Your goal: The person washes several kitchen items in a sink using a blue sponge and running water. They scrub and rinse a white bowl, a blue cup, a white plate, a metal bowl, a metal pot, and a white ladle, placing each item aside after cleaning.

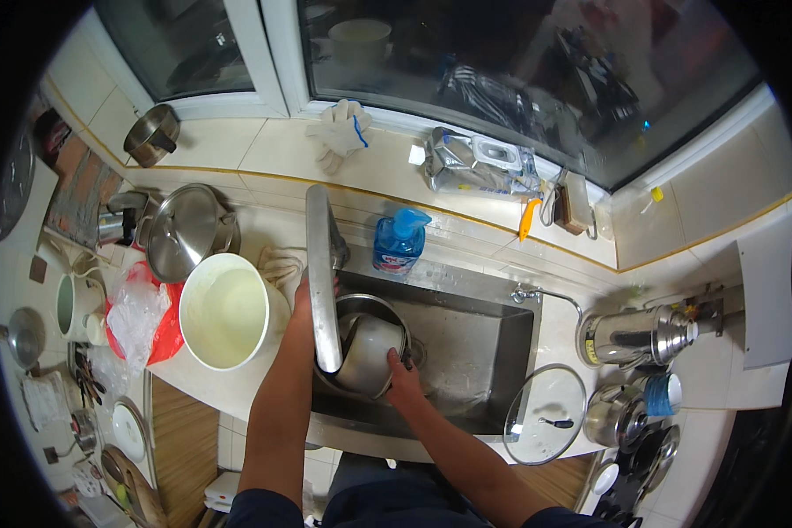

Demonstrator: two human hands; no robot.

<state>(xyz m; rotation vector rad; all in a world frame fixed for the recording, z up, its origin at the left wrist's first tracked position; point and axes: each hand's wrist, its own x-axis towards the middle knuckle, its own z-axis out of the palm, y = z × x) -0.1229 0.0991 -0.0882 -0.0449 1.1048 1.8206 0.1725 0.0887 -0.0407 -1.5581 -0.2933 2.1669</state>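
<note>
My right hand [404, 379] grips the rim or handle side of a small metal pot [369, 353], which is tilted inside a larger metal pot [393, 310]. Both are at the left end of the stainless steel sink [462, 336]. Above them reaches the wide metal faucet spout [323, 284], hiding part of the pots. My left hand [303, 295] is behind the spout, near the faucet's base. Its fingers are mostly hidden, so what it touches cannot be made out. A blue pump bottle of detergent [398, 244] stands on the sink's back ledge.
Left of the sink are a white bucket [228, 313], a cloth [282, 264], a lidded steel pot [188, 231] and a red plastic bag [165, 317]. A glass lid [544, 412] overlaps the sink's right edge, near a steel thermos [627, 336]. Gloves [340, 132] lie on the windowsill.
</note>
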